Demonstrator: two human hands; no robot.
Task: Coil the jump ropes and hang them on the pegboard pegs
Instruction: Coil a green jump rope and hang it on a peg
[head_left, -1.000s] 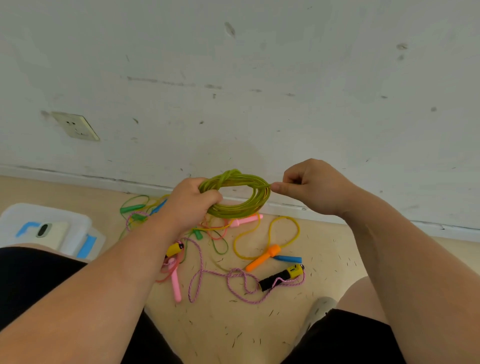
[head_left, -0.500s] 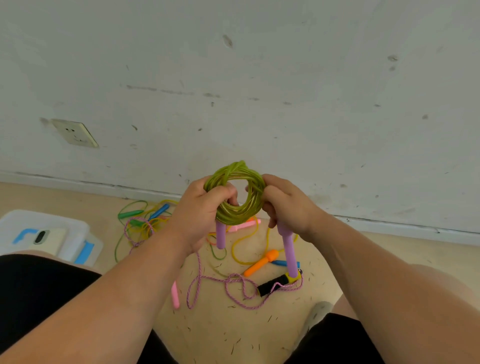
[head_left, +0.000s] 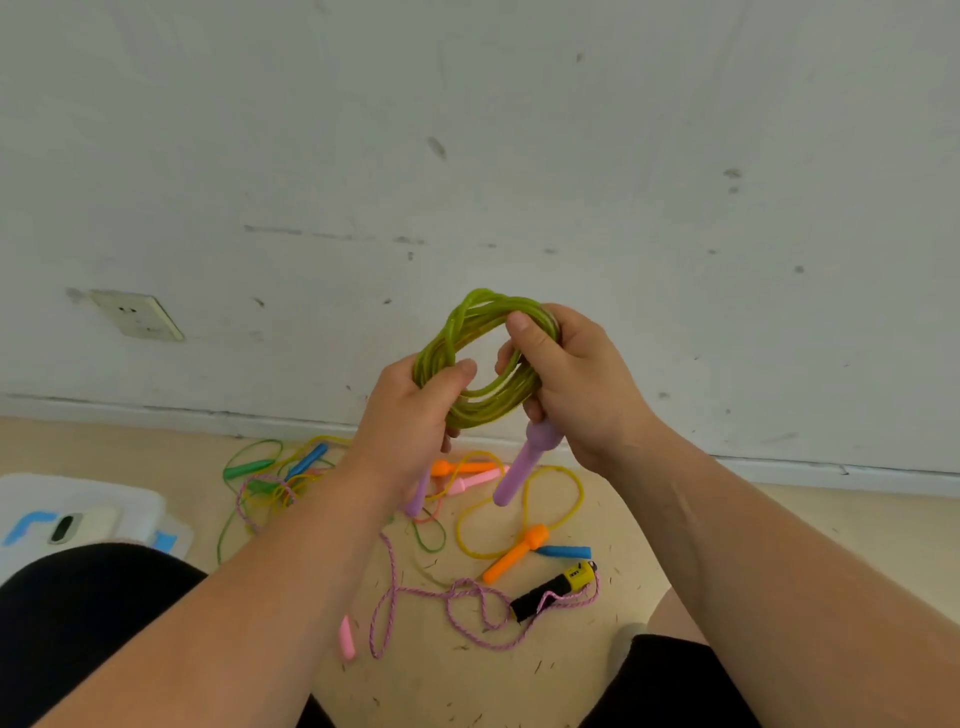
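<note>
Green rope coil (head_left: 480, 387): translucent plastic cord, glossy and smooth; its purple handle (head_left: 522, 467), hanging below the coil, is smooth matt plastic. On the floor (head_left: 441, 686) below the coil: pink braided cord (head_left: 396, 579), woven textile, rough-textured; black handle (head_left: 537, 597), matt foam-like grip with a glossy yellow plastic cap; orange handle (head_left: 511, 558), smooth plastic with a slight sheen. Wall (head_left: 467, 156) behind the coil: matt white paint, scuffed and chipped; floor pale, smooth, low-sheen.

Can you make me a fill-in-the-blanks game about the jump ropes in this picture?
1. The left hand and right hand hold a coiled rope coloured ____.
2. The dangling handle under the right hand is ____.
3. The black-and-yellow handle lies on the ____.
Missing words: green; purple; floor.
</note>
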